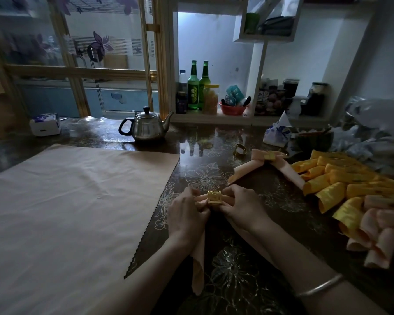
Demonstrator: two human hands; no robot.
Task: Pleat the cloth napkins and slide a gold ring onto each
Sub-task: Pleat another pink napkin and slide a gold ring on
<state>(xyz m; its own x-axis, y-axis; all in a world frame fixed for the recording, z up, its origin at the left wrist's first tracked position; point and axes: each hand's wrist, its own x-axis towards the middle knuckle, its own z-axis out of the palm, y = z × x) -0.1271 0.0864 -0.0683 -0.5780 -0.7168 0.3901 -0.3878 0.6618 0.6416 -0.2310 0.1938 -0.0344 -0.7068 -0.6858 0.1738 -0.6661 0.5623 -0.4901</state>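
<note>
Fingers (205, 201) pinch pleated napkin (198, 264) through gold ring (214, 197).

Glossy table (237, 142), shiny steel teapot (147, 128), matt cloth napkin (66, 212).

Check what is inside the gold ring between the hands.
A folded pink napkin passes through the gold ring, held by the left hand and right hand. The fingers hide the pleats beside the ring.

napkin (198, 264) peach | ring (214, 198) gold | table (234, 269) dark, floral | bottles (198, 87) green
</note>
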